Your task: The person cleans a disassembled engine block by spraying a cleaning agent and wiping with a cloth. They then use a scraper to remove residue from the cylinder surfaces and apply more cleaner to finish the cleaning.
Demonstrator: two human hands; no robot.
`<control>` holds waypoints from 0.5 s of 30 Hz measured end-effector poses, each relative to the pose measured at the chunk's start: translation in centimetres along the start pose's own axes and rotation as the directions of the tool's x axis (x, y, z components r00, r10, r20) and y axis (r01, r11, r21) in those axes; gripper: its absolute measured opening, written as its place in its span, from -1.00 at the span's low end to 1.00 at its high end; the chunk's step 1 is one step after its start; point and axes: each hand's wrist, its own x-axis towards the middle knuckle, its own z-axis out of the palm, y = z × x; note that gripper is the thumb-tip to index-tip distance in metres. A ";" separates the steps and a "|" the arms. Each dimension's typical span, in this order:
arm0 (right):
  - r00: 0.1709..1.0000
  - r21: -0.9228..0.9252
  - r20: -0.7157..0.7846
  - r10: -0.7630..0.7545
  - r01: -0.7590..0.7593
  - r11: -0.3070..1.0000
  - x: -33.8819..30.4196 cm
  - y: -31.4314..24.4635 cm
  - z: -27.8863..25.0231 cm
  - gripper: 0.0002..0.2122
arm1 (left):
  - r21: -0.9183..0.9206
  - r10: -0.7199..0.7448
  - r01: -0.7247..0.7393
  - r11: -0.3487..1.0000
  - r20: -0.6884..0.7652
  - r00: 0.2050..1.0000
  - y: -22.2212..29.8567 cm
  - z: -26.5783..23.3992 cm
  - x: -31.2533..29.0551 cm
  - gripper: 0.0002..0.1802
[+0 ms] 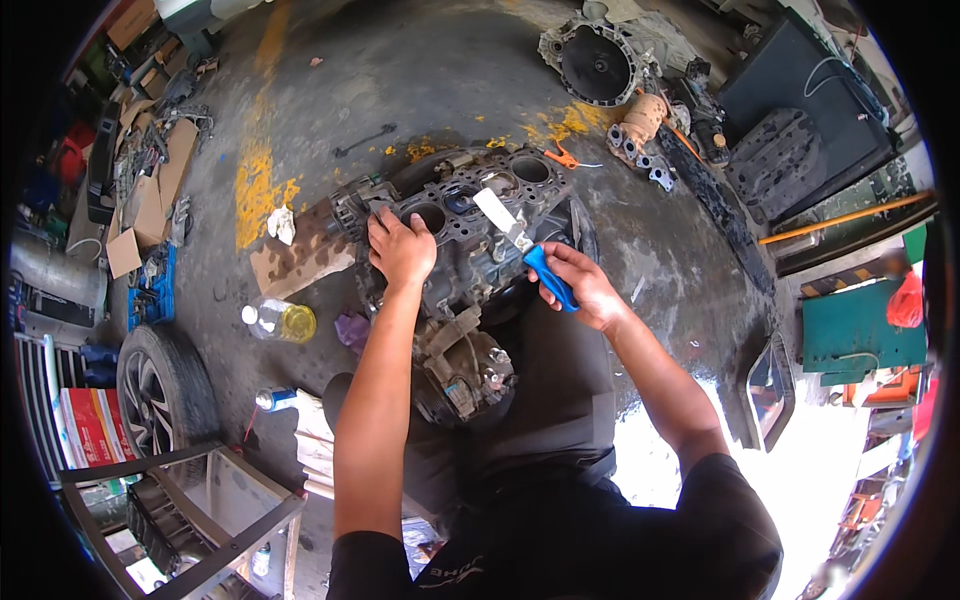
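An engine block (470,255) lies on the floor in front of me, its flat top face with round cylinder bores turned up. My right hand (578,285) is closed round the blue handle of a scraper (550,278). The scraper's pale flat blade points up and to the left, over the top face near the middle bores; whether it touches the metal I cannot tell. Flat on the block's left end, beside a cylinder bore (424,217), rests my left hand (402,248), fingers apart and holding nothing.
Stained cardboard (300,255) and a bottle of yellow liquid (282,321) lie left of the block. Orange-handled pliers (566,156) sit beyond its right end. Farther right are a rust-coloured exhaust part (640,122) and a gearbox housing (597,65). A wheel (160,385) stands at left.
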 end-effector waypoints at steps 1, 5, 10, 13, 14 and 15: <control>0.999 -0.158 -0.028 -0.021 0.016 0.987 0.6 -0.4 0.0 -0.61 | 0.016 0.037 -0.036 0.999 -0.068 0.997 0.1 0.2 0.1 -0.31; 0.953 -0.854 0.112 -0.282 0.238 0.464 3.6 -2.3 -0.9 -0.53 | 0.141 0.108 -0.096 0.985 -0.085 0.990 0.4 -0.4 -0.5 -0.34; 0.975 -0.964 0.218 -0.034 0.221 0.149 7.9 -8.2 -0.3 -0.55 | 0.174 0.112 -0.100 0.980 -0.057 0.992 0.4 0.0 -0.4 -0.35; 0.959 -0.921 0.264 0.108 0.283 -0.269 9.3 -11.2 1.4 -0.65 | 0.202 0.109 -0.097 0.975 -0.048 0.993 0.3 -0.2 -0.3 -0.37; 0.951 -0.912 0.285 0.117 0.307 -0.272 9.5 -12.0 2.0 -0.66 | 0.198 0.106 -0.096 0.975 -0.042 0.993 0.3 -0.4 -0.4 -0.38; 0.943 -0.904 0.307 0.126 0.330 -0.273 9.6 -12.5 2.3 -0.68 | 0.196 0.104 -0.095 0.976 -0.036 0.994 0.3 -0.5 -0.3 -0.39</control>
